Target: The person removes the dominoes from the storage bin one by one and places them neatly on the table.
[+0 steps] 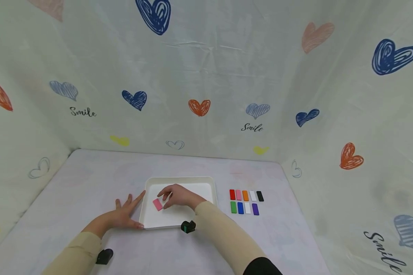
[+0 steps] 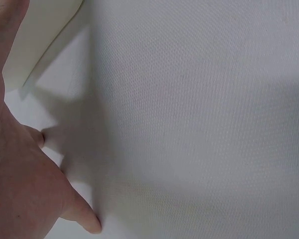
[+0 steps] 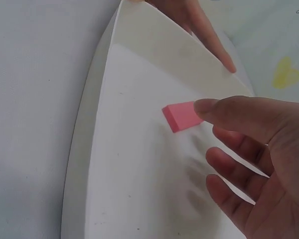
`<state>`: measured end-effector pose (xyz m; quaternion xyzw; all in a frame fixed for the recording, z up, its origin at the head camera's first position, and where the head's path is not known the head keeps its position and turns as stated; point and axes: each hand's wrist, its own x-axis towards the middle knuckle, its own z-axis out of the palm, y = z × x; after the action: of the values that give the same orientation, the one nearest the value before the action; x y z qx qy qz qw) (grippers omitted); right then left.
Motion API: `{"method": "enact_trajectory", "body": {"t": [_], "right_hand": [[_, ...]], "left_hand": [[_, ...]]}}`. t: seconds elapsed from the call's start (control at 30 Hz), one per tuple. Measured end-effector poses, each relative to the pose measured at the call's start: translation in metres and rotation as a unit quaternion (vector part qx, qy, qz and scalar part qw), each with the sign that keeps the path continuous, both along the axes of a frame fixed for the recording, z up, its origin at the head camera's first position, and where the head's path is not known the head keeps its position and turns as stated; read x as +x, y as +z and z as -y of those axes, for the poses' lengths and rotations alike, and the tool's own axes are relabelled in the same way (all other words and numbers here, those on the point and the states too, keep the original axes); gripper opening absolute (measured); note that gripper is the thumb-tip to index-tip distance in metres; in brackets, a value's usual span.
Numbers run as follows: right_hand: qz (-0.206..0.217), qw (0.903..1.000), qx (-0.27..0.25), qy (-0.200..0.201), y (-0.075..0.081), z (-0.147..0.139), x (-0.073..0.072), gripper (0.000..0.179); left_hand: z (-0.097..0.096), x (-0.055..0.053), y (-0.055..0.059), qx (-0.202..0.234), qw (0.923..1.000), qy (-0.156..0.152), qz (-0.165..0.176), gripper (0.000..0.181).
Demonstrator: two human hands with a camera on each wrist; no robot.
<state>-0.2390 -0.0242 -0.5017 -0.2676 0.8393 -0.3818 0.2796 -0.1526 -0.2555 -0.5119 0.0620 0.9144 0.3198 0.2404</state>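
A pink block (image 1: 157, 204) is over the left part of the white tray (image 1: 206, 187). My right hand (image 1: 179, 195) reaches in from the right, its thumb tip overlapping one end of the pink block (image 3: 182, 117) in the right wrist view. The other fingers of the right hand (image 3: 269, 149) bend loosely below the thumb; I cannot tell whether the block is pinched. At the tray's left side, my left hand (image 1: 124, 217) spreads its fingers, with index fingertip and thumb at the rim. The left wrist view shows the left hand (image 2: 25, 179) beside the tray wall (image 2: 37, 35).
Right of the tray lie two rows of coloured blocks, among them red (image 1: 232, 194), orange (image 1: 245, 196), black (image 1: 259, 196), green (image 1: 233, 207), blue (image 1: 240, 208) and purple (image 1: 255, 209). A heart-printed cloth (image 1: 223, 76) stands behind the pale table (image 1: 158, 252).
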Motion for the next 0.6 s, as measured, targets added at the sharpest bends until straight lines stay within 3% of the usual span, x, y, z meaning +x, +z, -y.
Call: {"method": "enact_trajectory", "body": {"t": [0.23,0.4,0.6], "right_hand": [[-0.002,1.0,0.0,0.003,-0.011,0.008,-0.002,0.038],[0.004,1.0,0.002,-0.005,-0.01,0.012,0.0,0.038],[0.003,0.9993,0.036,0.004,-0.013,0.014,0.001,0.04]], "left_hand": [[0.0,0.002,0.004,0.006,1.0,-0.006,-0.001,0.121],[-0.001,0.001,0.007,-0.002,1.0,-0.003,-0.002,0.12],[0.0,0.001,0.004,0.002,0.9999,-0.011,-0.009,0.12]]}}
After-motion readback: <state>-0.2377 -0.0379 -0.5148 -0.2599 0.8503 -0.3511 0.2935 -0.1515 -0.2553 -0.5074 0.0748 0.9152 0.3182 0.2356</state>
